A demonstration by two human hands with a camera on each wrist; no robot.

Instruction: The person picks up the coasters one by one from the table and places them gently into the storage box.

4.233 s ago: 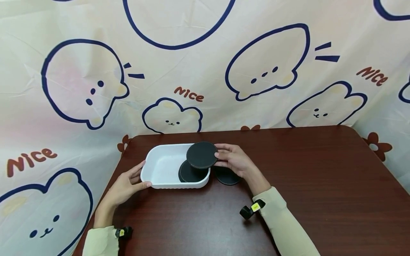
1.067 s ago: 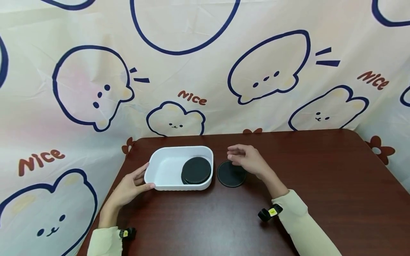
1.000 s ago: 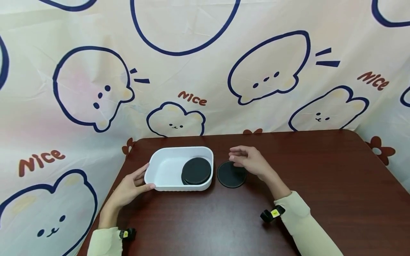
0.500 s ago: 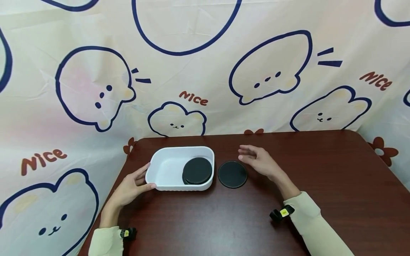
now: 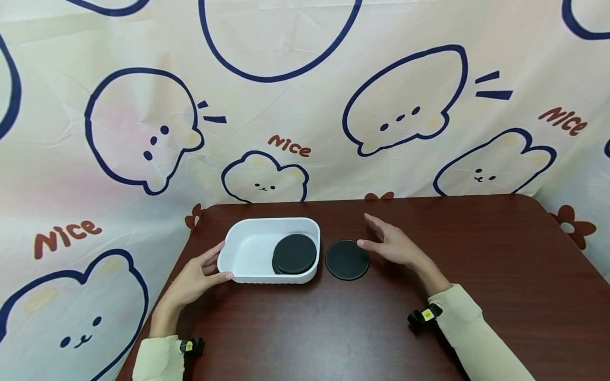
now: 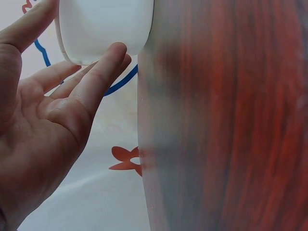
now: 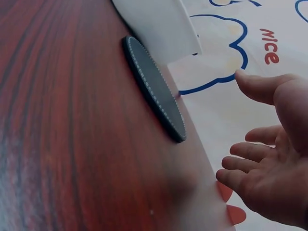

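Note:
A white plastic storage tray (image 5: 248,248) stands on the table, and my left hand (image 5: 193,278) holds its left end, thumb at the front corner and fingers at the side. In the left wrist view the fingers (image 6: 103,74) touch the tray's rounded end (image 6: 106,29). Inside the tray, at its right end, black round coasters (image 5: 294,254) lie stacked slightly askew; their number is hard to tell. One more black coaster (image 5: 347,260), with stitching round its edge in the right wrist view (image 7: 156,91), lies flat just right of the tray. My right hand (image 5: 395,244) hovers beside it, thumb and fingers spread, holding nothing.
The dark brown wooden table (image 5: 305,328) reaches forward and to both sides. Behind it hangs a pale cloth (image 5: 324,174) with cartoon outlines, close to the table's back edge. Small black cameras are strapped to both sleeves.
The coaster my right hand held over the tray now lies on the stack inside. That hand has drawn back rightward past the loose coaster and spread its thumb. The left hand keeps its hold.

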